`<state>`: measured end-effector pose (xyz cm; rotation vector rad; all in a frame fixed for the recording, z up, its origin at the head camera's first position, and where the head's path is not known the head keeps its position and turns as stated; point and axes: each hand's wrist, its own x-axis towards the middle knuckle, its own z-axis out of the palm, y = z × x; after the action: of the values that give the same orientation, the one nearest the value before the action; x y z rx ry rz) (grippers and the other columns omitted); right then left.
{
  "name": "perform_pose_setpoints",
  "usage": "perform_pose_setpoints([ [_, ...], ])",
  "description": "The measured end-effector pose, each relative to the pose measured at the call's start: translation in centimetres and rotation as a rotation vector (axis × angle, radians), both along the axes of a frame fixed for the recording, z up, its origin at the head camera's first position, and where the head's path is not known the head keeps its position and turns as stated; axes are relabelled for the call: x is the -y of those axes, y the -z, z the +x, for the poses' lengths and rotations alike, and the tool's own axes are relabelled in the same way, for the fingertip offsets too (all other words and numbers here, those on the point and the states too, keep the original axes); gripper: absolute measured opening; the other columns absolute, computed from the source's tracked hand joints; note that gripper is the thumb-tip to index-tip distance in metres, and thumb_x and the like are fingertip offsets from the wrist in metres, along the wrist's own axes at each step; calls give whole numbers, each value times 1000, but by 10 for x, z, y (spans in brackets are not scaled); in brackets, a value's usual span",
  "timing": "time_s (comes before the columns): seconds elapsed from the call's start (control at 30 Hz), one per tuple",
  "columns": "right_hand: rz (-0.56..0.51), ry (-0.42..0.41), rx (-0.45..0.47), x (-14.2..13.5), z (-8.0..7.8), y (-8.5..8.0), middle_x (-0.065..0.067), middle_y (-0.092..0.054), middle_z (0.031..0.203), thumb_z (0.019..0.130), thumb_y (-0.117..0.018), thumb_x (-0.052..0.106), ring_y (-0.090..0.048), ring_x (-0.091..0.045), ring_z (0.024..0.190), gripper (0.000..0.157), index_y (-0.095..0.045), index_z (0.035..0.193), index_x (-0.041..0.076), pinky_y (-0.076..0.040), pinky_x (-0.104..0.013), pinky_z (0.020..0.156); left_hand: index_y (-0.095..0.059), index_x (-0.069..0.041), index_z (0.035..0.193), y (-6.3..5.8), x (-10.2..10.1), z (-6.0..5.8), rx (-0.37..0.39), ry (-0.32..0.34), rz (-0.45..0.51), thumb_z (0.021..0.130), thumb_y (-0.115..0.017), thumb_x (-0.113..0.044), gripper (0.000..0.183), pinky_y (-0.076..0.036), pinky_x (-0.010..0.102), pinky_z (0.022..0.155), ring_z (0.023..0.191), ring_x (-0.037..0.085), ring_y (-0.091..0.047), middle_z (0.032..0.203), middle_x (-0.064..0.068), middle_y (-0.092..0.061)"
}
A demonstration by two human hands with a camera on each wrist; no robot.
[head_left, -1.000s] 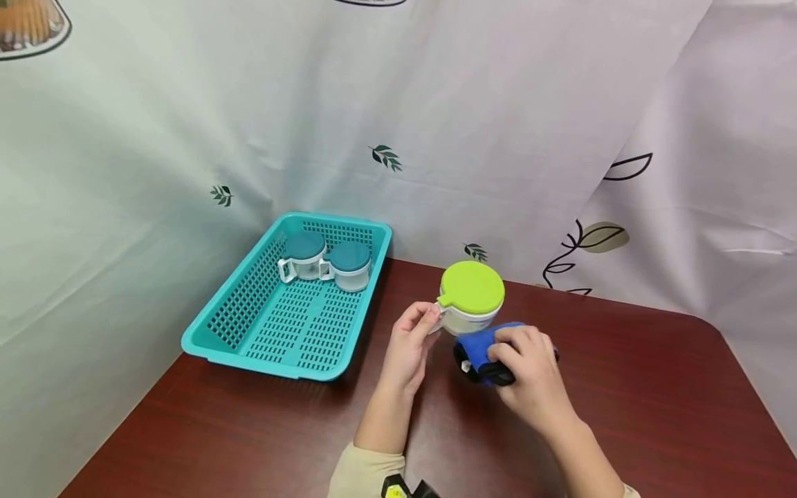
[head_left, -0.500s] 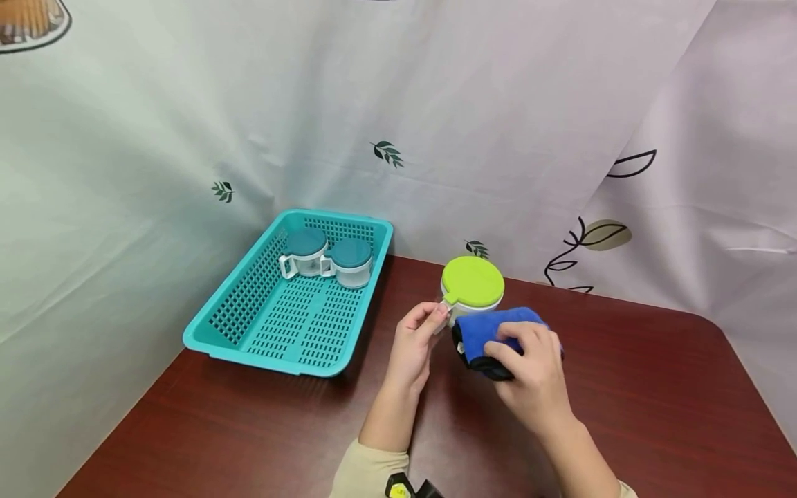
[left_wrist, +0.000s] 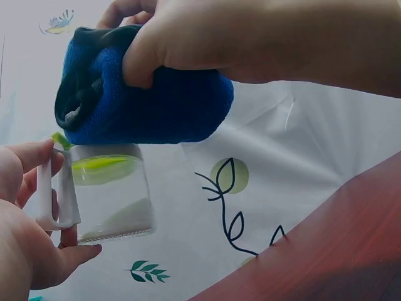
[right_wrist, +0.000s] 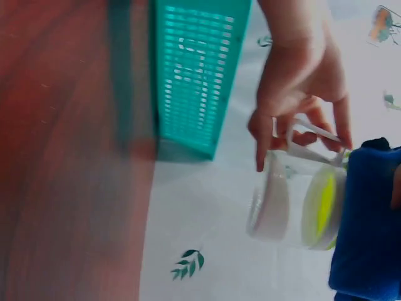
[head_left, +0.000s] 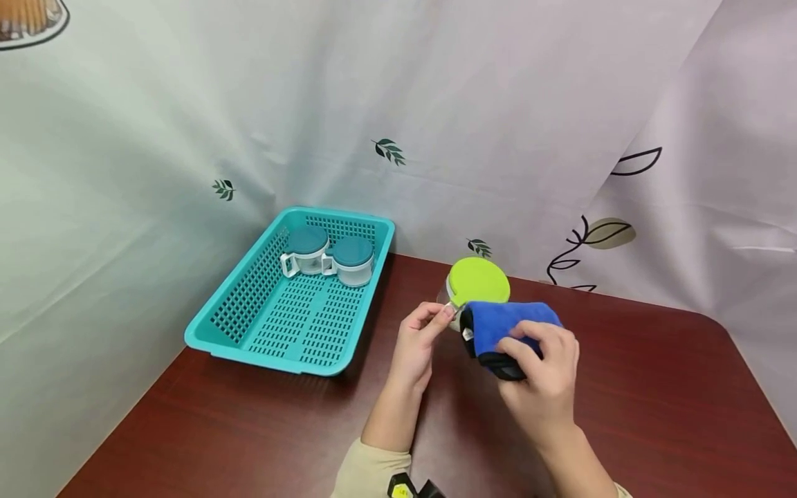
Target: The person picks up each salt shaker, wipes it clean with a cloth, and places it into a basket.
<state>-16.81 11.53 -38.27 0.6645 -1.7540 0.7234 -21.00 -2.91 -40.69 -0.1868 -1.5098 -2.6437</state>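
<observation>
My left hand (head_left: pixel 416 346) grips the white handle (left_wrist: pixel 57 188) of a clear seasoning jar (left_wrist: pixel 116 197) with a lime-green lid (head_left: pixel 479 280), holding it up off the table. In my right hand (head_left: pixel 544 373) is a folded blue cloth (head_left: pixel 510 321) with black edging, pinched between thumb and fingers. In the left wrist view the cloth (left_wrist: pixel 163 110) lies against the top of the jar and hides most of the lid. The right wrist view shows the jar (right_wrist: pixel 294 200) from its side, with the left hand's fingers around the handle and the cloth (right_wrist: pixel 369 226) at its lid end.
A turquoise perforated basket (head_left: pixel 249 349) stands on the left of the dark red table (head_left: pixel 654 387). Two clear jars with teal lids, one (head_left: pixel 308 241) at the back left and one (head_left: pixel 353 252) beside it, sit inside. A pale printed curtain (head_left: pixel 498 138) hangs behind the table.
The right hand has raised the cloth from below the jar up to its lid. The left hand has tilted the jar and shifted it slightly right. The basket stays put.
</observation>
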Motion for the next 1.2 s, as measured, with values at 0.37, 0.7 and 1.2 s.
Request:
perform_pose_setpoints([
  [0.37, 118, -29, 128, -7, -1, 11, -12, -58, 84, 73, -59, 9, -49, -37, 83, 4, -63, 72, 8, -30, -49, 67, -65, -18, 76, -1, 5, 2, 15, 45, 101, 90, -54, -2, 24, -41, 30, 77, 75, 12, -52, 74, -4, -59],
  [0.7, 140, -42, 119, -17, -4, 14, -11, -57, 83, 83, -47, 18, -48, -35, 82, 20, -59, 70, 9, -29, -49, 67, -62, -17, 75, -2, 13, 2, 7, 73, 135, 91, -50, -6, 23, -38, 36, 82, 79, 13, -52, 75, -3, -56],
  [1.2, 19, -51, 258, -43, -18, 10, -14, -57, 88, 61, -61, -6, -46, -31, 88, 15, -58, 72, 5, -31, -41, 76, -59, -18, 73, -5, 19, -2, -13, 100, 160, 92, -47, -7, 25, -37, 33, 77, 76, 10, -50, 71, -5, -52],
])
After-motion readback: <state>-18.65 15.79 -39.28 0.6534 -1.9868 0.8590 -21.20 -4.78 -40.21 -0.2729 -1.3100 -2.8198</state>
